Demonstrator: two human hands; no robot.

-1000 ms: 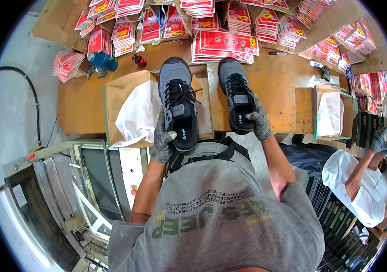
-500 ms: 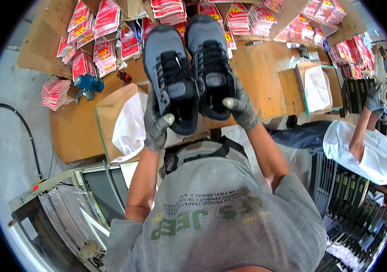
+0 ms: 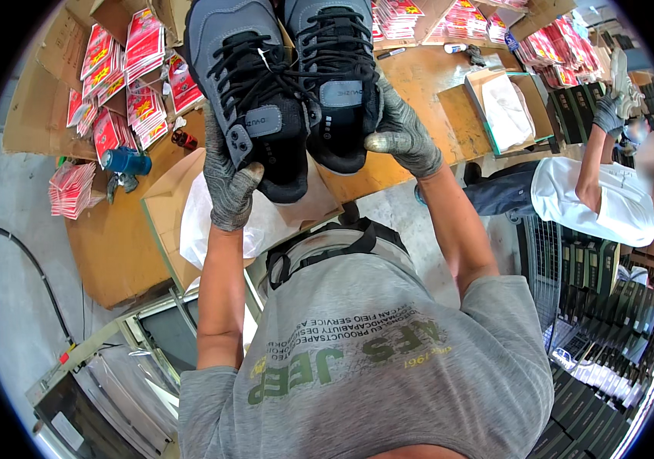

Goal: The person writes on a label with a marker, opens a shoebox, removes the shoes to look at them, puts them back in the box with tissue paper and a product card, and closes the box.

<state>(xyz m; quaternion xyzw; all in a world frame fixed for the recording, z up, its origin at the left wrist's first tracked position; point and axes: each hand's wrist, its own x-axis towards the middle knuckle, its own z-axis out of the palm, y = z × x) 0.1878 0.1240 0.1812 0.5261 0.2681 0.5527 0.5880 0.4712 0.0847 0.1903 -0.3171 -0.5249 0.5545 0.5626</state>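
Shoes, grey-and-black lace-ups with lettered grey tongue tabs, held above brown-topped table; left grey-gloved hand, right grey-gloved hand each pinch one heel. Grey T-shirt bears green-yellow lettering.

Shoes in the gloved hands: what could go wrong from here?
Drop: the left hand holds the left shoe and the right hand the right shoe near the heel; either might tip if a grip loosens.
Snag: the left shoe's black laces spread toward the right shoe and could catch.
Crumple: white paper lies in the open box; a dropped shoe might crush it.
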